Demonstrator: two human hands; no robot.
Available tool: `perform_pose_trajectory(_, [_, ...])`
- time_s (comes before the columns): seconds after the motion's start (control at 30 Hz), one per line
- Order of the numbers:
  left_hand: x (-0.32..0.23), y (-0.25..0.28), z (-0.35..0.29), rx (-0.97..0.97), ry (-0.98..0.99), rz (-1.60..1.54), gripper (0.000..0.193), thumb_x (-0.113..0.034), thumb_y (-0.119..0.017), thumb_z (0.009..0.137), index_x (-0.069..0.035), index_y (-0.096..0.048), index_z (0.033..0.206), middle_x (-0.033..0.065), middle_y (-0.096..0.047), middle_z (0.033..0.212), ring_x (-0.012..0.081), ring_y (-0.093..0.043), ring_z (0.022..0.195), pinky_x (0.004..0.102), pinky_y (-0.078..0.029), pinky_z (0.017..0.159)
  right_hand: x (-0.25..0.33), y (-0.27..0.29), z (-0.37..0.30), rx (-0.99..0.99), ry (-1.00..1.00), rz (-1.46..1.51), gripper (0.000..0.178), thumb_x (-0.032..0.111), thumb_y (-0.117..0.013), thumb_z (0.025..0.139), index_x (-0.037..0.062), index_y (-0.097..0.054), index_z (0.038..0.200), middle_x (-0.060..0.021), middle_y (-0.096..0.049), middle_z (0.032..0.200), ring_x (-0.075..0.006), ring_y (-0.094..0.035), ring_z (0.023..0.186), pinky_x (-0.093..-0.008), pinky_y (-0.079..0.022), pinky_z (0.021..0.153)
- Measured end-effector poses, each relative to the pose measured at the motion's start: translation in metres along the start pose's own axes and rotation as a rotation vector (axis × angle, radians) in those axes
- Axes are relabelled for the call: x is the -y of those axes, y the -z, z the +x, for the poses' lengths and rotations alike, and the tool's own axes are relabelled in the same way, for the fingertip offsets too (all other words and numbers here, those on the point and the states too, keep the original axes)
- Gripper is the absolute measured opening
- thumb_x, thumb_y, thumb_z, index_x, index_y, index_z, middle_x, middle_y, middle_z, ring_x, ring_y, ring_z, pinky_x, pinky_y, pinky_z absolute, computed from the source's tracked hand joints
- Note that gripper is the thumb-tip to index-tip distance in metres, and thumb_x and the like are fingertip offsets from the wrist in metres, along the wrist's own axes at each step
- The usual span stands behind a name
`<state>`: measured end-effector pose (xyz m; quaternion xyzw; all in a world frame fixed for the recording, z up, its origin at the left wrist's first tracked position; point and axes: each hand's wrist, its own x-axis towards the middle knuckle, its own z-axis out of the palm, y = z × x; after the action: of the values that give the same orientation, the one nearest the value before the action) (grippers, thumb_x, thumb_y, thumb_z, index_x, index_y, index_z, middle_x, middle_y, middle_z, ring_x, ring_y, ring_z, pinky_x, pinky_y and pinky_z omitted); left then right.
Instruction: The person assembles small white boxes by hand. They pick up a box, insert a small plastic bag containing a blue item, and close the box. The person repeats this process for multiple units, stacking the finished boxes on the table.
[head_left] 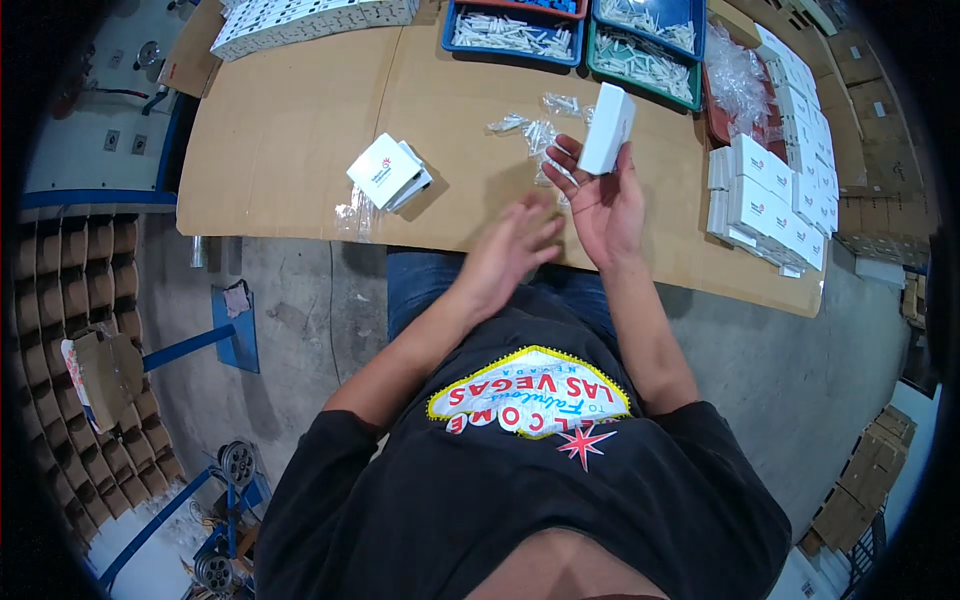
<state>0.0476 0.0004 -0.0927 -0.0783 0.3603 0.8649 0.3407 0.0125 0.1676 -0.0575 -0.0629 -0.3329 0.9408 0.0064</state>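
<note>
My right hand is palm up and holds a small white box on end between its thumb and fingers. My left hand is a little blurred over the table's near edge, its fingers apart and nothing in them. Beyond both hands lie several small clear bags of white parts, partly hidden by the right hand and the box. To the left, a short stack of flat white boxes sits on the cardboard-covered table.
At the far side stand blue trays and a green tray of white plastic pieces. A red tray holds crumpled clear plastic. Stacked white boxes line the right edge. A long white-box row lies far left.
</note>
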Motion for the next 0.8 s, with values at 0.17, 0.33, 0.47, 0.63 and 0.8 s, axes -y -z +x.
perform_pose_trajectory(0.17, [0.014, -0.031, 0.003, 0.161, 0.056, 0.031, 0.062, -0.049, -0.036, 0.111, -0.009, -0.03, 0.159, 0.0104, -0.037, 0.161, 0.0255, -0.041, 0.146, 0.0464, -0.041, 0.114, -0.015, -0.003, 0.003, -0.068, 0.115, -0.04, 0.044, 0.041, -0.049, 0.109, 0.0052, -0.053, 0.133, -0.015, -0.066, 0.119, -0.0296, -0.067, 0.111, -0.0468, -0.056, 0.098])
perform_pose_trajectory(0.33, [0.02, -0.017, -0.002, 0.348, 0.258, 0.343, 0.052, -0.043, -0.039, 0.112, -0.002, -0.056, 0.139, 0.0133, -0.061, 0.137, 0.025, -0.058, 0.129, 0.0407, -0.045, 0.111, -0.004, 0.029, 0.018, -0.2, 0.209, -0.09, 0.031, 0.029, -0.062, 0.104, 0.006, -0.057, 0.124, -0.0066, -0.068, 0.11, -0.0207, -0.067, 0.098, -0.0373, -0.056, 0.08])
perform_pose_trajectory(0.47, [0.007, -0.016, -0.007, 0.408, 0.213, 0.747, 0.043, -0.031, -0.044, 0.112, 0.002, -0.071, 0.114, 0.0113, -0.074, 0.111, 0.0217, -0.068, 0.107, 0.0353, -0.048, 0.105, 0.013, 0.073, 0.021, -0.234, 0.176, -0.111, 0.031, 0.022, -0.064, 0.102, 0.0063, -0.056, 0.128, -0.009, -0.068, 0.116, -0.0223, -0.068, 0.101, -0.0343, -0.055, 0.083])
perform_pose_trajectory(0.63, [-0.004, 0.007, -0.006, 0.231, 0.077, 0.831, 0.044, -0.031, -0.043, 0.112, 0.003, -0.071, 0.112, 0.0115, -0.073, 0.117, 0.0172, -0.065, 0.105, 0.033, -0.05, 0.099, 0.066, 0.073, -0.006, -0.359, 0.228, -0.268, 0.046, 0.007, -0.064, 0.097, 0.0046, -0.046, 0.14, -0.0155, -0.065, 0.121, -0.0293, -0.07, 0.107, -0.0343, -0.058, 0.088])
perform_pose_trajectory(0.8, [-0.003, 0.024, -0.002, 0.209, 0.056, 0.77, 0.048, -0.028, -0.042, 0.113, 0.001, -0.063, 0.082, 0.0157, -0.073, 0.111, 0.0191, -0.065, 0.101, 0.0334, -0.05, 0.096, 0.137, 0.096, -0.032, -0.526, 0.535, -0.453, 0.069, 0.002, -0.069, 0.093, 0.0052, -0.031, 0.151, -0.0154, -0.065, 0.122, -0.0258, -0.068, 0.104, -0.0339, -0.058, 0.082])
